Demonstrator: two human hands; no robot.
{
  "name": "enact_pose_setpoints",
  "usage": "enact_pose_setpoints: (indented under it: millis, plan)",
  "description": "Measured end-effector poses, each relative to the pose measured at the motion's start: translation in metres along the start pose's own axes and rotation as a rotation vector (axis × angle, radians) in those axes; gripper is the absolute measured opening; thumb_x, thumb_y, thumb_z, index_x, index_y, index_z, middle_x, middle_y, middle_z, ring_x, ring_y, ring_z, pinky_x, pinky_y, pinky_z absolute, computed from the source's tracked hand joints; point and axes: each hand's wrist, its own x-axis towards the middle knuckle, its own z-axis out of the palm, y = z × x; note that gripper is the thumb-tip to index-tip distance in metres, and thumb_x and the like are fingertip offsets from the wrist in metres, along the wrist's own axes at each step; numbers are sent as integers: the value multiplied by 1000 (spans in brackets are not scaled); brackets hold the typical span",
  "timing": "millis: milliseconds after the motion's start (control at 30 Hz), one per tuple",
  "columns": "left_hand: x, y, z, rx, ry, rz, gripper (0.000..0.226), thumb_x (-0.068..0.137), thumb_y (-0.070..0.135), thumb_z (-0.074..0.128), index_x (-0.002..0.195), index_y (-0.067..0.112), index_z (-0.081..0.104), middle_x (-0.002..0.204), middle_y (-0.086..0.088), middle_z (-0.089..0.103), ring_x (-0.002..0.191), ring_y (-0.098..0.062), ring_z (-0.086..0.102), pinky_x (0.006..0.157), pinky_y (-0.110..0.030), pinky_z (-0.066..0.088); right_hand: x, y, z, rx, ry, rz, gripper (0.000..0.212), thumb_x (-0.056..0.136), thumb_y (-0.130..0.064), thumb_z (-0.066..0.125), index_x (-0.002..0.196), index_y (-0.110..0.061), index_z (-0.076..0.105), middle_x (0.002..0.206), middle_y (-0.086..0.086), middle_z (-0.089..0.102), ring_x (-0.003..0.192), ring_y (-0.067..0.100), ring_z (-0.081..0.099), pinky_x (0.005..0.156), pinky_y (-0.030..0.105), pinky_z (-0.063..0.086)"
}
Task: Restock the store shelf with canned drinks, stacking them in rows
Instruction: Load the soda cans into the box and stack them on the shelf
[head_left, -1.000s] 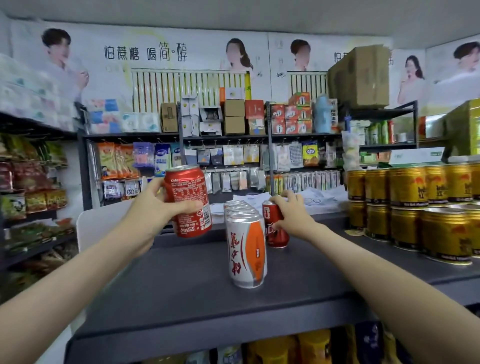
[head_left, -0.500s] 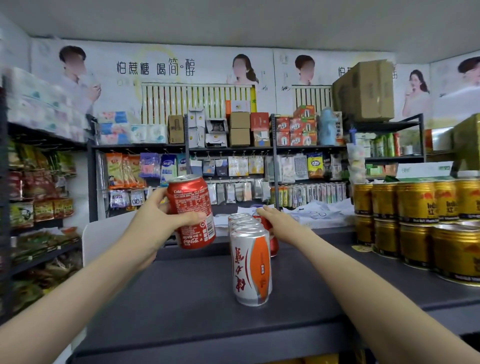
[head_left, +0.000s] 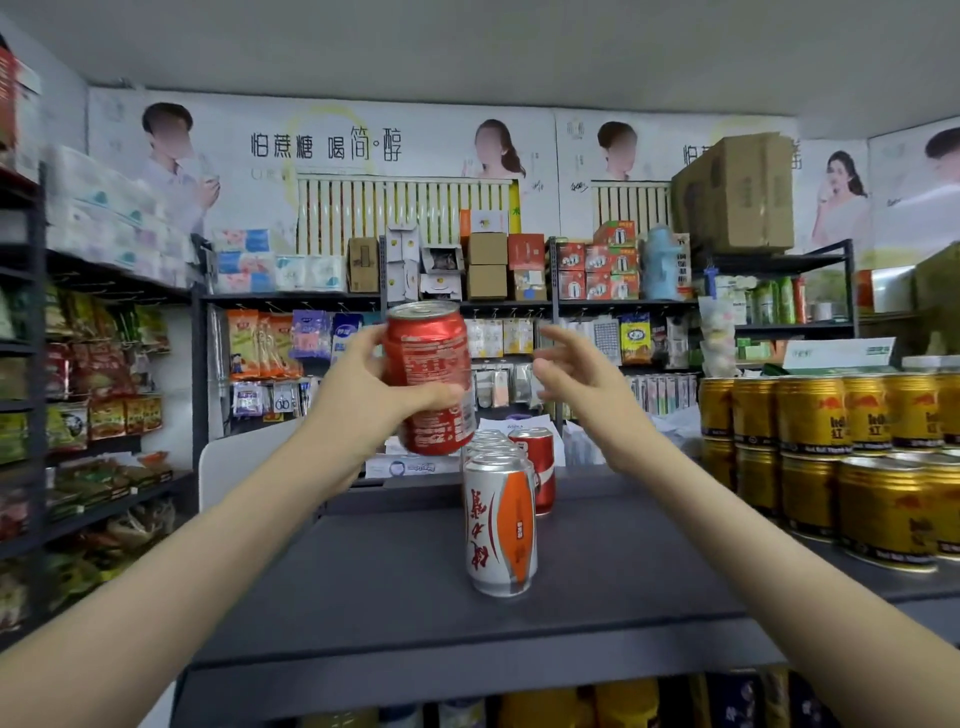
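My left hand (head_left: 358, 400) grips a red cola can (head_left: 428, 374) and holds it tilted in the air above the dark shelf top (head_left: 395, 587). My right hand (head_left: 582, 384) hovers just right of that can, fingers spread, holding nothing. Below them a row of white-and-orange cans (head_left: 500, 525) runs from front to back on the shelf. A second red cola can (head_left: 537, 467) stands upright at the far end, right beside that row.
Gold cans (head_left: 831, 452) are stacked two high along the right of the shelf top. More cans (head_left: 545, 709) show on the shelf below the front edge. Snack racks (head_left: 78, 395) line the left aisle; boxed goods fill the far shelving (head_left: 488, 270).
My right hand let go of the second red can, leaving it standing by the row, and rose toward the left hand's can. My left hand lifted its can higher and to the right.
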Motion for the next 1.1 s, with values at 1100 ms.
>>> enact_pose_setpoints:
  millis: [1100]
  plan:
    - [-28, -69, 59, 567, -286, 15, 65, 73, 44, 76, 127, 33, 41, 110, 11, 60, 98, -7, 60, 84, -25, 50, -78, 79, -55, -209, -312, 577, 99, 63, -28, 88, 135, -26, 20, 112, -4, 61, 101, 10, 62, 90, 32, 51]
